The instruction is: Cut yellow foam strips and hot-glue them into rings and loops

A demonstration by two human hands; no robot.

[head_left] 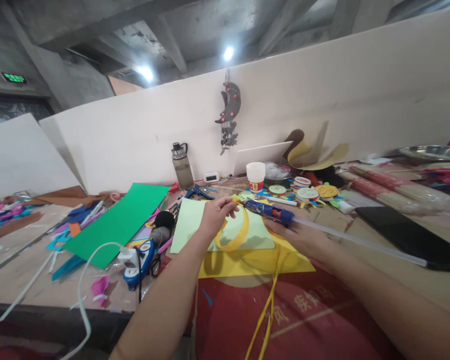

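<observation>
Red board (300, 320) comes nearest, at six o'clock from the loop, taking the wall side as twelve; two yellow strips (270, 302) trail over it. Past its edge lies a yellow sheet (225, 268), overlapped by a pale green one (187, 232). Above these two stands the loop (232, 245), a curl of yellow strip. The person's left hand (220, 214) has its thumb and fingers pinched together on the loop's upper end. At two o'clock from the loop is the glue gun (273, 212), its nozzle close to that pinch and a long clear stick (360, 242) jutting from its back. The right hand (298, 235) is wrapped round it from below; I can't see every finger, the gun hides some.

Between eight and nine I see a blue power strip (144, 260), and toward nine to ten a bright green sheet (116, 223). Some black slab (408, 235) rests at three. Farther off, paper discs (307, 194) cluster at two, a white cup (255, 172) stands just past twelve, a bottle (183, 172) at eleven. On the pale wall (153, 120), at twelve, hangs a dark moon (233, 102).
</observation>
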